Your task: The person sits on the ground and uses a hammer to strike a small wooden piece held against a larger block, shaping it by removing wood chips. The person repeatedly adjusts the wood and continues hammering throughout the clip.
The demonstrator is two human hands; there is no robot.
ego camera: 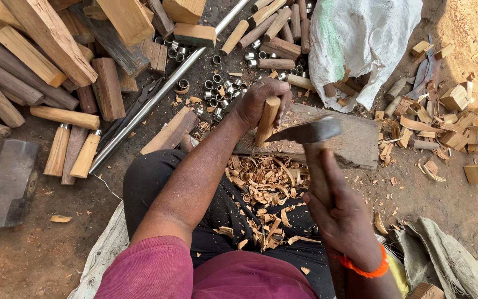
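Pale wood, dark ground, bright thread.

The wooden peg (267,119) in the left hand (261,99) is pale tan with fine grain; the adze (305,133) in the right hand (336,207) has a dull grey steel head on a brown handle. The chopping block (355,144) is weathered grey-brown, streaked with darker grain. Curled shavings (264,185) are light honey-yellow on black trousers (156,177). The shirt (195,274) is faded maroon — the wrist thread (366,268) vivid orange. Metal rings (222,88) shine silver on soot-black soil, as does the long rod (156,99). The sack (360,39) is white with a green stripe; the cloth (443,260) olive-grey; the hammer head (6,182) dark, rusty grey.
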